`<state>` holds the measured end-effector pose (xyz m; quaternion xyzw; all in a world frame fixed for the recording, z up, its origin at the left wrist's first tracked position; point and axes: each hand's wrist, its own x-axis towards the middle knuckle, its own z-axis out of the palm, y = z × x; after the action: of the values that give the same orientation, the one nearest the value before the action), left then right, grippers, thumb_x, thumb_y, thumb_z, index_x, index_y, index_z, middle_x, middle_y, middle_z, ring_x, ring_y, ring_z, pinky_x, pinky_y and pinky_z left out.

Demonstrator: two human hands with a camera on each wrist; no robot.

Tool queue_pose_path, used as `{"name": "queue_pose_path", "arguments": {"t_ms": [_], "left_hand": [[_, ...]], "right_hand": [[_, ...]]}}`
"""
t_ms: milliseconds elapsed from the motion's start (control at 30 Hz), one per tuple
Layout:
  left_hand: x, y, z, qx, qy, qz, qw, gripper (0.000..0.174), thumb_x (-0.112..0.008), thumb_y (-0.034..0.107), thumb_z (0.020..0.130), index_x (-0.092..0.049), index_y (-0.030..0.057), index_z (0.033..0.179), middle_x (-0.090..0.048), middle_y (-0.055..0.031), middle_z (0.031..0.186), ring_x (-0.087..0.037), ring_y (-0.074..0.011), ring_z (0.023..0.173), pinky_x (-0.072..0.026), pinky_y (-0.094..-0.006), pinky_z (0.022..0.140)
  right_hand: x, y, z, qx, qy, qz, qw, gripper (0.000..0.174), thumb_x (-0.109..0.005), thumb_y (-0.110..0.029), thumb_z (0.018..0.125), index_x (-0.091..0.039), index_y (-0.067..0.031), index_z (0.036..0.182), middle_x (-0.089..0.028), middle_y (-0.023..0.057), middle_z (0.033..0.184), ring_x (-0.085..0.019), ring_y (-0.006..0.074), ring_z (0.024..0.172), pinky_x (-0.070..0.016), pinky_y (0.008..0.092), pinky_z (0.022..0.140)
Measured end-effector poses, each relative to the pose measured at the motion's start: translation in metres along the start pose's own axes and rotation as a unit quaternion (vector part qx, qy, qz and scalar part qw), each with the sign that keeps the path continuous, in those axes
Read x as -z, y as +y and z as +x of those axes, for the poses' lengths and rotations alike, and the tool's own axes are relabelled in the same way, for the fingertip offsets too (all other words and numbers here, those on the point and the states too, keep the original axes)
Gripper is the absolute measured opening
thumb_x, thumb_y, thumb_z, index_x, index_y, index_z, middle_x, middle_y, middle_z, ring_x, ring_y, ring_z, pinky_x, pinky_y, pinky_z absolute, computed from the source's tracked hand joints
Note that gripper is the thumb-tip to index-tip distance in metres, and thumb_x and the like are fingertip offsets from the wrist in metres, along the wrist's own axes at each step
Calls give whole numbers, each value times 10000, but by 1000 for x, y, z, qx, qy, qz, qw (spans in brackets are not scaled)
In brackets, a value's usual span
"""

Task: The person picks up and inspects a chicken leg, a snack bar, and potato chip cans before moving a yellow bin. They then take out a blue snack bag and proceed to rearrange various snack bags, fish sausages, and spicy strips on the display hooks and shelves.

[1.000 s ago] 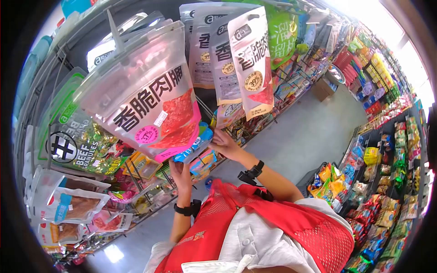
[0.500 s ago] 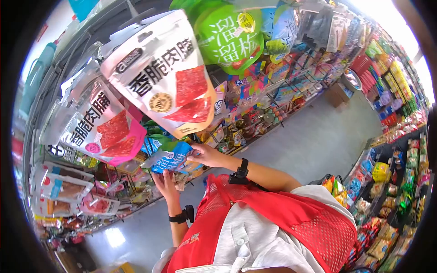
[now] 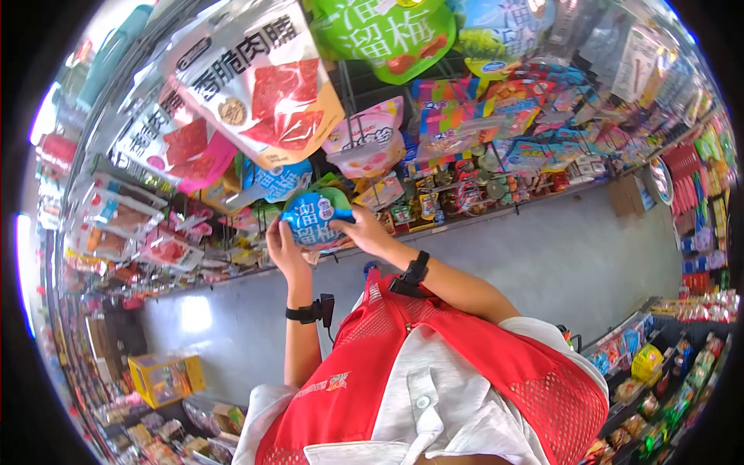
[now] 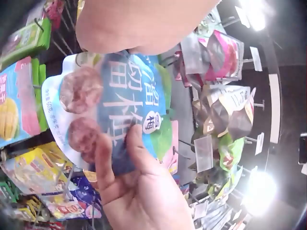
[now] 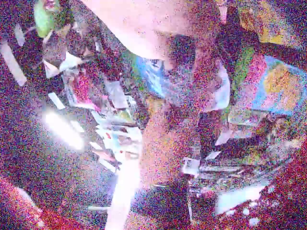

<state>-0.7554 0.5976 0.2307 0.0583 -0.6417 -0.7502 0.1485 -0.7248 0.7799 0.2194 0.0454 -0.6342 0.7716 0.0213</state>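
A blue pouch of dried plums with white lettering is held upright between both hands in front of the shelf. My left hand grips its left edge, while my right hand pinches its right side. In the left wrist view, two round plums are printed on the pouch, and the thumb and a finger of the right hand lie across its front. The right wrist view is noisy; part of the blue pouch shows there below the near hand.
Large meat-snack bags and a green plum bag hang close above the hands. Another blue pouch hangs just behind. Below run lower racks of snacks, then the grey aisle floor. A yellow box stands at lower left.
The blue pouch has come out from below the hanging meat-snack bags toward the body, carried by both hands, and its front now faces up. The head view has swung to the right.
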Motion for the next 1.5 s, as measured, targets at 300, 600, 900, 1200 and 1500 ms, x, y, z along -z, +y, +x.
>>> {"name": "queue_pose_path", "arguments": {"t_ms": [300,600,900,1200,1500], "left_hand": [[6,28,-11,20,-29,51,998,260,-668,203,935,-582,11,1086,-577,5,951,-497,-55,826,-433,-214,722],[26,35,42,-28,-28,20,999,250,-673,137,930,-565,0,1109,-567,2,951,-501,-55,864,-428,-207,762],[46,16,75,-21,-105,17,994,202,-694,61,897,-582,6,1055,-577,14,917,-517,-39,826,-432,-192,732],[39,31,103,-33,-157,30,987,178,-700,27,856,-603,17,1004,-584,22,884,-499,-33,770,-407,-190,668],[37,34,116,-74,-200,64,975,198,-665,11,832,-600,4,1019,-611,-17,892,-543,-79,812,-450,-224,733]], "right_hand": [[-9,-23,14,-38,-21,50,998,273,-644,-161,925,-610,45,1102,-676,102,907,-648,132,755,-529,295,598],[-47,-21,55,93,37,-110,989,262,-661,-190,928,-628,65,975,-669,99,802,-590,115,697,-482,289,639],[-61,-13,65,15,35,-87,995,206,-677,-160,924,-655,30,1001,-678,22,830,-565,44,744,-476,247,644],[-69,-17,67,38,106,-94,989,178,-668,-125,929,-667,21,1031,-675,11,831,-586,39,723,-505,239,595],[-77,-17,71,46,123,-99,986,184,-664,-146,934,-649,31,981,-685,50,835,-642,94,615,-506,223,534]]}}
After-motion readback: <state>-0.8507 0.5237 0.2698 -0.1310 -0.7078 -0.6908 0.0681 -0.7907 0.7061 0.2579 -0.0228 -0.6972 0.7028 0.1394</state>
